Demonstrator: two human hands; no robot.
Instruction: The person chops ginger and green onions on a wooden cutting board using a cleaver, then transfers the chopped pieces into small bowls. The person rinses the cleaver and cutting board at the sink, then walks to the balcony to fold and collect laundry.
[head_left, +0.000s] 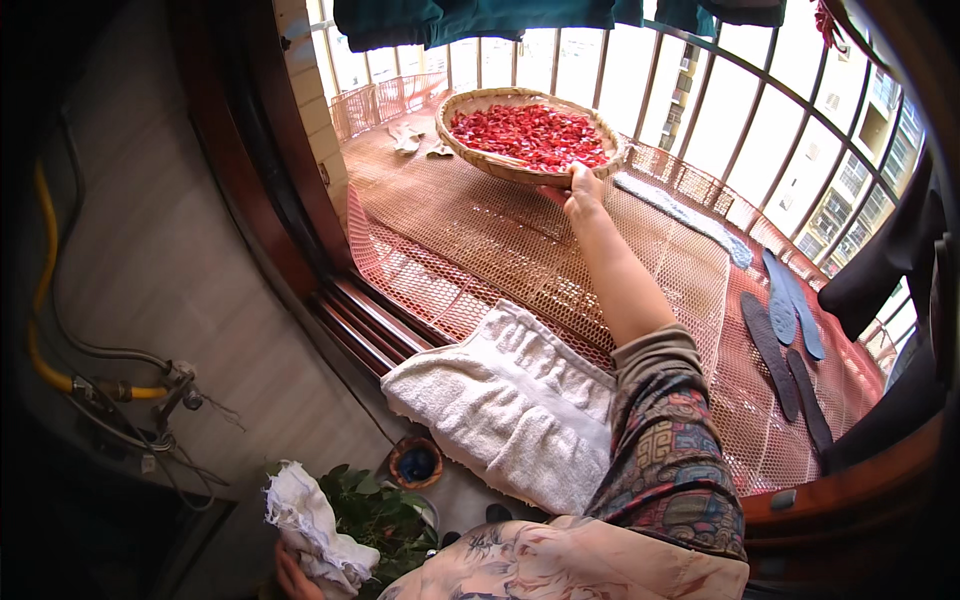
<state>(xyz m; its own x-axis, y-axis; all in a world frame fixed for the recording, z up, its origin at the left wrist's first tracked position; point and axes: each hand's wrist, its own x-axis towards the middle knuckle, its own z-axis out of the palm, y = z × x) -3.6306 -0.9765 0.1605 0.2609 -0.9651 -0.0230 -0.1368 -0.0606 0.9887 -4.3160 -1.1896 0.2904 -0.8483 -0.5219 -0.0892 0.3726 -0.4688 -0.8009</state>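
A round woven bamboo tray (480, 161) full of cut red chili peppers (532, 135) is held out over the pink and tan plastic mesh mats (480, 225). My right hand (581, 187) grips its near rim, thumb on top and fingers underneath. At the lower left, my left hand (295, 574) holds a crumpled white cloth (322, 532) with frayed edges, beside a leafy green plant (375, 517). Most of the left hand's fingers are hidden by the cloth. A folded white towel (510, 405) lies over the window sill, below my outstretched right arm.
Metal window bars (652, 82) curve around the ledge. Several shoe insoles (769, 352), a pale blue strip (682, 214) and small cloth pieces (405, 139) lie on the mats. Dark green clothing (480, 19) hangs above. A yellow hose (45, 247) and pipes run along the left wall.
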